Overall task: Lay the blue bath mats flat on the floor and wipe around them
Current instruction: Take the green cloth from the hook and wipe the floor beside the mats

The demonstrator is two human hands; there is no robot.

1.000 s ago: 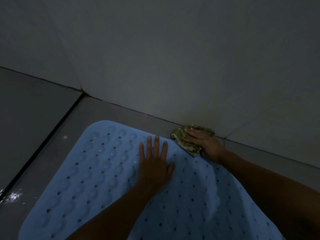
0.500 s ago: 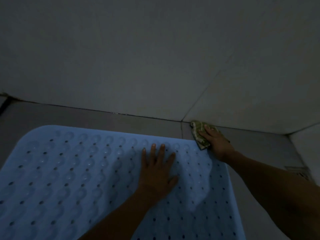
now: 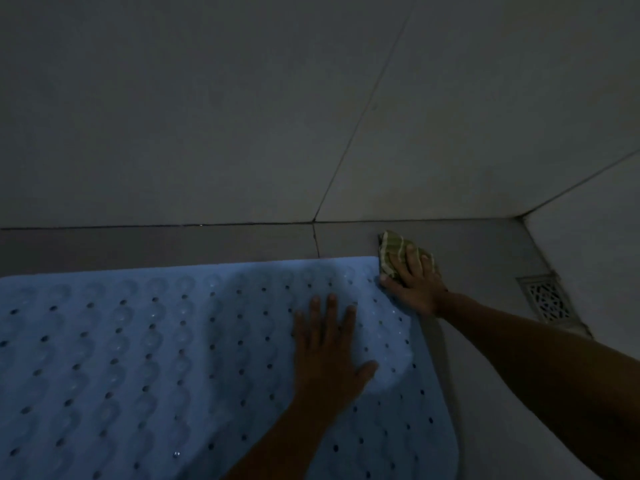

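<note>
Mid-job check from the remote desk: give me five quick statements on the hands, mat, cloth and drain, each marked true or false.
1. The left hand lies flat, fingers straight, on the blue bath mat. True.
2. The right hand presses a green striped cloth onto the floor at the mat's far right corner. True.
3. The cloth lies in the middle of the mat. False: it sits at the mat's corner, mostly on the floor tile.
4. A floor drain grate lies right of the right forearm, near the wall. True.
5. The mat is rolled up against the wall. False: it is spread out, with a strip of floor between it and the wall.
</note>
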